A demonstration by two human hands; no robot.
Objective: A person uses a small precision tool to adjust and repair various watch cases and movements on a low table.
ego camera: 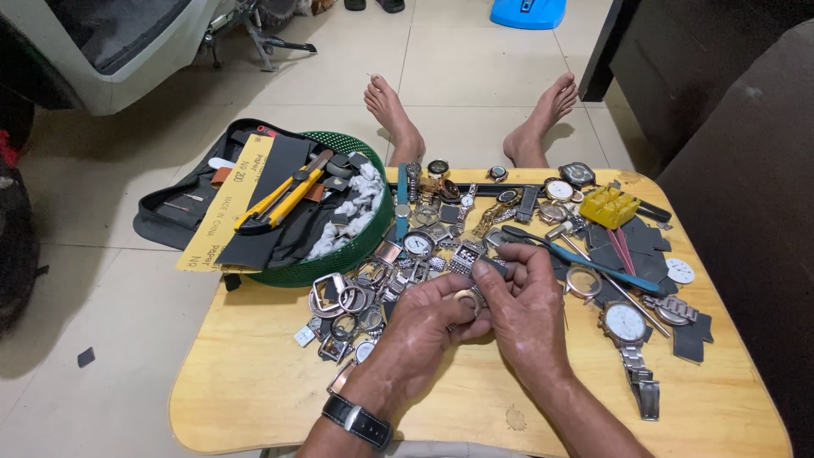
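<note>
Head view: both hands, left hand (421, 326) and right hand (524, 307), are pinching what looks like a small watch case (467, 298), which risks slipping into the scattered watch parts (398, 271) below.

Low wooden table (254, 382), watch parts pile (424, 246), green basket (356, 242), silver wristwatch (627, 326), yellow box (608, 207)

Bare wood lay open along the near edge of the bench (254, 382) — room on both sides of the hands. Ahead, watch parts (424, 242) crowded the middle; the green basket (356, 242) blocked the far left, and a silver wristwatch (632, 339) the right.
</note>
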